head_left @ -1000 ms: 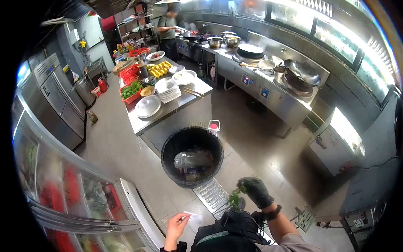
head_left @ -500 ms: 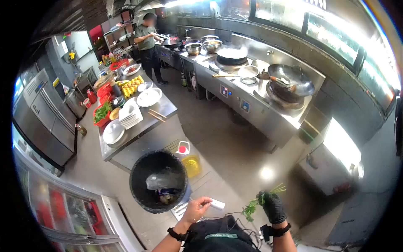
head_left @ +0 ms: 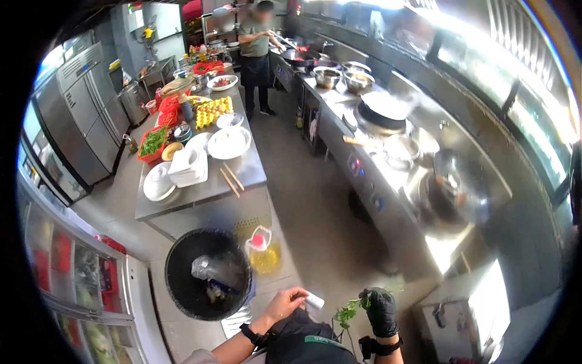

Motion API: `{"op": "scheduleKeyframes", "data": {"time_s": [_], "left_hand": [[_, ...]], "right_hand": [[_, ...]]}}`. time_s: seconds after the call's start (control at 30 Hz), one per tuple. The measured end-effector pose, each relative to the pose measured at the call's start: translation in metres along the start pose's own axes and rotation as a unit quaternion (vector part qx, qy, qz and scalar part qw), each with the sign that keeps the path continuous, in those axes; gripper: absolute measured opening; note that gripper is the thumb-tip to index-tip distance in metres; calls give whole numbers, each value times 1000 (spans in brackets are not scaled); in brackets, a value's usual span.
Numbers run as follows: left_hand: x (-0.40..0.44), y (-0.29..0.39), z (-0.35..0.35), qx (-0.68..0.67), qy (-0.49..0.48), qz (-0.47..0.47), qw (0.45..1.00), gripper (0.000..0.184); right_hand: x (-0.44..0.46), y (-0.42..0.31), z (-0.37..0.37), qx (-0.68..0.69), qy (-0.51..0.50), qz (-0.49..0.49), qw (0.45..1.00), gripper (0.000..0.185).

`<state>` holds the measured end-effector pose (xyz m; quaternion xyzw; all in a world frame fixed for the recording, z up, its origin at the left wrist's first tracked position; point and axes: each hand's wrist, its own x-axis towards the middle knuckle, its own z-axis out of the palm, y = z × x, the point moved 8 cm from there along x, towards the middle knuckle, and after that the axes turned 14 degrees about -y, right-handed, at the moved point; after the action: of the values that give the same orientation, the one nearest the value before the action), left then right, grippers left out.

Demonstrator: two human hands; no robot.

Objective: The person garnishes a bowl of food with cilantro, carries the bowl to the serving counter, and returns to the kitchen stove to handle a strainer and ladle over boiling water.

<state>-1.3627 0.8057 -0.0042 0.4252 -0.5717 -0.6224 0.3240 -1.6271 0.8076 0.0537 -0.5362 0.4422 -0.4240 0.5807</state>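
Observation:
My left hand (head_left: 286, 304), bare, pinches a small white object (head_left: 314, 299) between thumb and fingers, low in the middle of the view. To its right, my right hand (head_left: 381, 310) wears a black glove, its fingers closed round a bunch of green herbs (head_left: 347, 312). Leaves hang out on the left of the glove, with stems on its right. A black bin (head_left: 208, 242) holding clear plastic and other waste stands left of my left hand. Beside the bin is an oil jug (head_left: 265, 257) with a red cap.
A steel table (head_left: 248, 173) carries plates, chopsticks, an egg tray (head_left: 213, 111) and red baskets. Stoves with woks (head_left: 385, 108) line the right side. Another person (head_left: 254, 51) works at the far stove. A glass-door fridge (head_left: 85, 273) stands left, a white box (head_left: 467, 315) lower right.
The view has turned and shifted. Both hands have come up in front of me, still holding the white object and the herbs. The oil jug has come fully into view beside the bin.

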Motion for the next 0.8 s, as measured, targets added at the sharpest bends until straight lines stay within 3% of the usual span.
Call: {"op": "scheduleKeyframes", "data": {"time_s": [0.07, 0.1, 0.2, 0.27, 0.3, 0.4, 0.43, 0.47, 0.53, 0.6, 0.67, 0.7, 0.8], "left_hand": [[50, -10, -12, 19, -15, -52, 998, 16], [84, -7, -22, 33, -12, 12, 999, 16], [168, 26, -51, 59, -15, 57, 997, 16], [217, 36, -70, 71, -11, 49, 996, 16], [244, 41, -80, 51, -12, 42, 998, 16], [314, 59, -106, 74, 2, 30, 997, 17], [335, 60, -114, 66, 24, 44, 997, 17], [355, 59, -121, 58, 48, 57, 996, 17], [399, 61, -136, 81, 76, 51, 993, 19], [444, 69, -146, 107, 108, 46, 987, 20], [485, 67, -166, 84, 135, -24, 987, 23], [506, 81, -177, 113, 168, 34, 979, 25], [546, 111, -210, 136, 204, 33, 969, 25]], "right_hand": [[51, -10, -24, 5, 20, -27, 999, 22], [74, -17, -37, -29, 24, -22, 999, 22], [154, -26, -73, -37, 19, -4, 999, 22], [195, -25, -85, 253, 63, -10, 965, 20], [220, -28, -92, 257, 62, -12, 964, 20], [294, -38, -108, 200, 17, 18, 979, 19], [321, -67, -109, -132, -12, -35, 991, 18], [345, -68, -116, -191, -22, -46, 980, 19], [397, -50, -131, 53, -34, 5, 998, 19], [450, -55, -143, 251, -50, 28, 966, 20], [503, -64, -155, 280, -88, 20, 956, 20], [529, -69, -155, 287, -111, 40, 951, 20], [600, -87, -149, 189, -184, 65, 962, 20]]}}
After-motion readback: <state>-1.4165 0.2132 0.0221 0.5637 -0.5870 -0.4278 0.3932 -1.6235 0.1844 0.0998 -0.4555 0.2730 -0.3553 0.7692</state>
